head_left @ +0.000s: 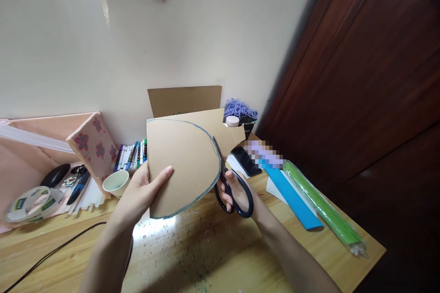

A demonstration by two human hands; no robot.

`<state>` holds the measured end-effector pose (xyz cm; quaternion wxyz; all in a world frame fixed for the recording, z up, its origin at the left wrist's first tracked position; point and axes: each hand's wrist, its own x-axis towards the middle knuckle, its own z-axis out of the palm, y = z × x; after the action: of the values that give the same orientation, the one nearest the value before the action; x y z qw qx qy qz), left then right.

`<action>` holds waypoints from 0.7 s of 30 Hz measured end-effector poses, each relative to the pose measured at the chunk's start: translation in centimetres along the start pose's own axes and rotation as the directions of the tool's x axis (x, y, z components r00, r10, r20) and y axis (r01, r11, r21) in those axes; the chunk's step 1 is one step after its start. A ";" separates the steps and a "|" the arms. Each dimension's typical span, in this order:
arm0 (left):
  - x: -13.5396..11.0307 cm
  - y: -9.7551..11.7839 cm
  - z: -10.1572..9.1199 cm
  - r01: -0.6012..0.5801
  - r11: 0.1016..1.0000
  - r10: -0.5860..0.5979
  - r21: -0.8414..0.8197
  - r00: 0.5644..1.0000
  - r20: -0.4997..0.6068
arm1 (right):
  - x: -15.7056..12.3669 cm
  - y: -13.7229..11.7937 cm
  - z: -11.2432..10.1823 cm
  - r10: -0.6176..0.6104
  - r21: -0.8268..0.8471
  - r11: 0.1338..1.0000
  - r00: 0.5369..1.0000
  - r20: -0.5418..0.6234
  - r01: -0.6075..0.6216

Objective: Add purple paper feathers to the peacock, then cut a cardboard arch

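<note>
My left hand (144, 188) grips the cardboard (185, 160) by its left edge, up above the table (213, 261). My right hand (238, 192) holds the scissors (224, 170), blades at the cardboard's right side, by the blue line (202, 195). A cup (117, 184) stands left.
</note>
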<state>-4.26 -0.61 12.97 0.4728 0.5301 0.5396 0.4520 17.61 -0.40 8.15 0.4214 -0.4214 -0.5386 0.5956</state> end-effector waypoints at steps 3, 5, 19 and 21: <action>0.2 -0.2 -0.6 -0.004 1.000 0.004 0.013 1.000 0.007 | 0.0 -0.2 -0.5 0.058 0.042 0.997 0.997 0.051 -0.060; 0.3 -0.4 -1.0 -0.008 0.999 0.008 0.047 1.000 0.008 | -0.2 -0.4 -0.9 0.064 0.063 0.995 0.989 0.130 -0.073; 0.4 -1.0 -2.3 -0.025 0.988 0.010 0.155 0.995 0.098 | -0.9 -0.7 -0.5 0.064 0.049 0.996 0.987 0.149 -0.072; 0.5 -1.0 -2.3 -0.013 0.990 0.000 0.138 0.995 0.096 | -0.6 -0.9 -0.3 0.039 0.044 0.998 0.997 0.064 -0.042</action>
<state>-6.62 -0.16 12.31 0.4587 0.5846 0.5446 0.3889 18.12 -0.82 9.03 0.4015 -0.4035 -0.5296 0.6289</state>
